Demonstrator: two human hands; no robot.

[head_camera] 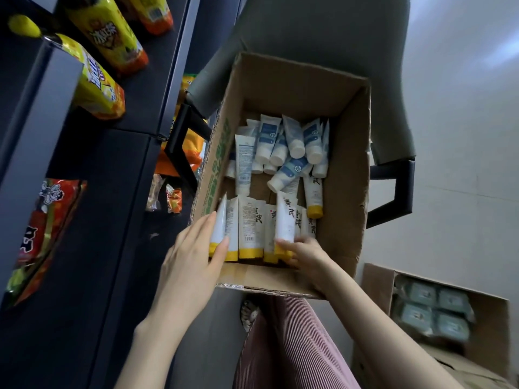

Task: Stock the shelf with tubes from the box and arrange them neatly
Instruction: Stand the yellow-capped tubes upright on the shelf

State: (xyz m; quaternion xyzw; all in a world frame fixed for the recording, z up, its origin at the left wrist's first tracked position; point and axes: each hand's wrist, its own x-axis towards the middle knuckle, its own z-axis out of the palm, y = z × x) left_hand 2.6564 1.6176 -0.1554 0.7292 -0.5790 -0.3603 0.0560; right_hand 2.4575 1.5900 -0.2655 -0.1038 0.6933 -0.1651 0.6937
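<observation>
Fingers of the left hand [193, 248], straight and together, are pressing the 9 o'clock side of the row of tubes [250, 228], thumb pinching the end one, while the right hand [304, 255] is curling its fingertips round the yellow caps [247, 252] at 3 o'clock. Those tubes are lying at the 6 o'clock end of the box [345, 164], long axes running 6 to 12, caps toward the hands; the shelf [118, 169] is waiting at 9 o'clock, nearer the left hand.
</observation>
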